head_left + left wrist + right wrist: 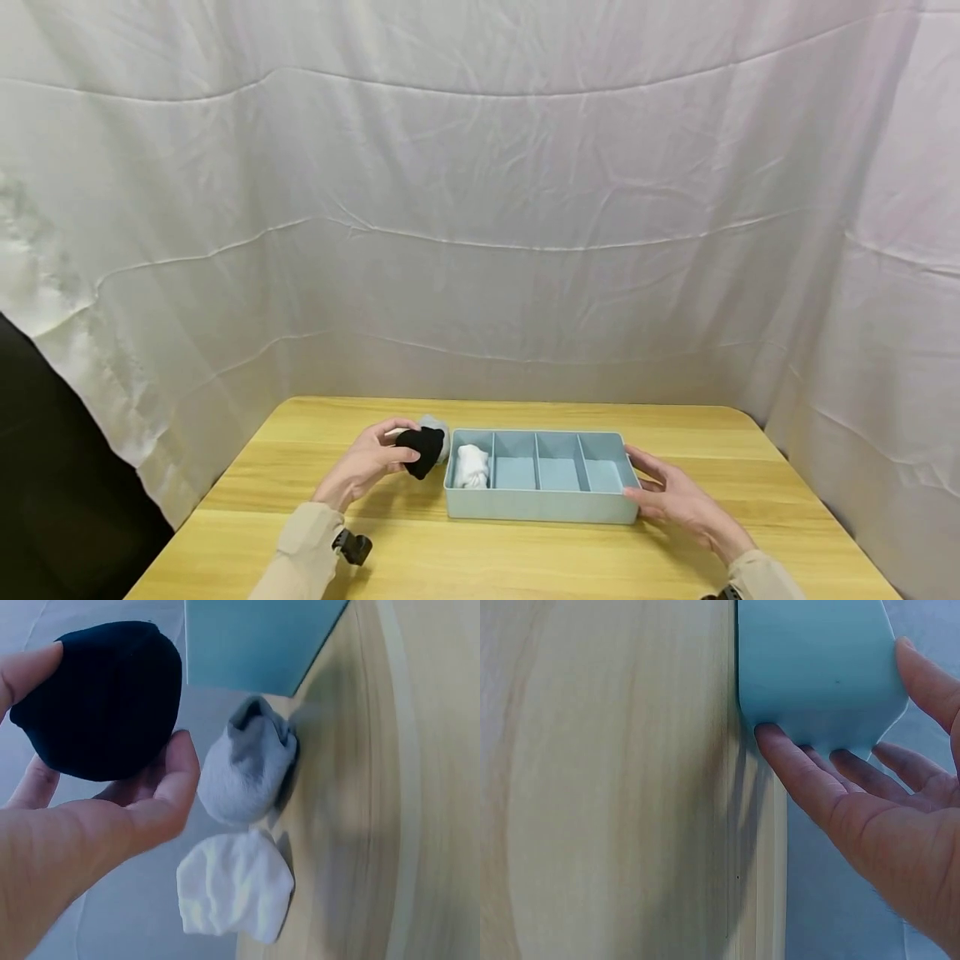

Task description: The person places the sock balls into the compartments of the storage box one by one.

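Note:
My left hand (367, 462) holds a rolled-up black sock (422, 451) just left of the box, thumb on one side and fingers on the other. Behind it, partly hidden in the head view, is a grey rolled sock (244, 769); a white rolled sock (236, 885) lies beside the grey one in the left wrist view. The pale blue box (540, 505) is split into several compartments in a row. In its leftmost one sits another white rolled sock (472, 467). My right hand (678, 500) grips the box's right end, thumb and fingers spread around it.
A wooden table (420, 558) carries everything, with rounded corners at the back. White curtains (525, 208) hang behind it and along both sides. Something dark (67, 483) shows past the curtain at the lower left.

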Demonstrator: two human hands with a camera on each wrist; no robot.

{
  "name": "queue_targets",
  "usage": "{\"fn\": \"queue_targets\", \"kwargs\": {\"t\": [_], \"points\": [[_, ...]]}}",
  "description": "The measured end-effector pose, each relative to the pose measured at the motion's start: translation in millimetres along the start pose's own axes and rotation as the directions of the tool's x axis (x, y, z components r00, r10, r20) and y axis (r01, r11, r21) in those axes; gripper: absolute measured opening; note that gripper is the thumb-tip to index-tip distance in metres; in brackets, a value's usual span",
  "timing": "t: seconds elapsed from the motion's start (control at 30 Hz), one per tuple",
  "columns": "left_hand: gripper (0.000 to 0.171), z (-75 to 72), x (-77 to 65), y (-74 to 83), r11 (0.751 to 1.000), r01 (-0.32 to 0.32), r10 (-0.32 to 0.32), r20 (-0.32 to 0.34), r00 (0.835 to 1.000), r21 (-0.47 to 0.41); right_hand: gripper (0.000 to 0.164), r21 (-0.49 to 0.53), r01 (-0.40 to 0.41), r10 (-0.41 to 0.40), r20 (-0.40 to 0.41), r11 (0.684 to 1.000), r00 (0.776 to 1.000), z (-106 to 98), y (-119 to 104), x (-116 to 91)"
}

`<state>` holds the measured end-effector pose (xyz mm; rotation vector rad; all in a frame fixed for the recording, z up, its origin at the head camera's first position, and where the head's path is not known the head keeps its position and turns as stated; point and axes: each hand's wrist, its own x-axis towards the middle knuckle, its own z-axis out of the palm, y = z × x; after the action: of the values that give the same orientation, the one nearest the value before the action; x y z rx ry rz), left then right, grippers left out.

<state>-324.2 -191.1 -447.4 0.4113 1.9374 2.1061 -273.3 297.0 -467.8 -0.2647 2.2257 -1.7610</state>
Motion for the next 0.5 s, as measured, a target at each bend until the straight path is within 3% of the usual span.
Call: {"fn": "queue_targets", "kwargs": {"t": [0.2,0.5], "points": [[0.039,15.6,5.0,-5.9,0.997,-0.045,0.040,-0.066,0.997,-0.069,0.084,-0.008,0.001,-0.002,-0.008,1.000,1.000,0.4,-0.3,0.3],[0.042,31.7,11.1,-12.4,0.998,-0.070,0.069,-0.104,0.992,-0.008,0.084,-0.005,0.005,-0.005,0.000,1.000,1.000,0.2,0.9,0.2]]}}
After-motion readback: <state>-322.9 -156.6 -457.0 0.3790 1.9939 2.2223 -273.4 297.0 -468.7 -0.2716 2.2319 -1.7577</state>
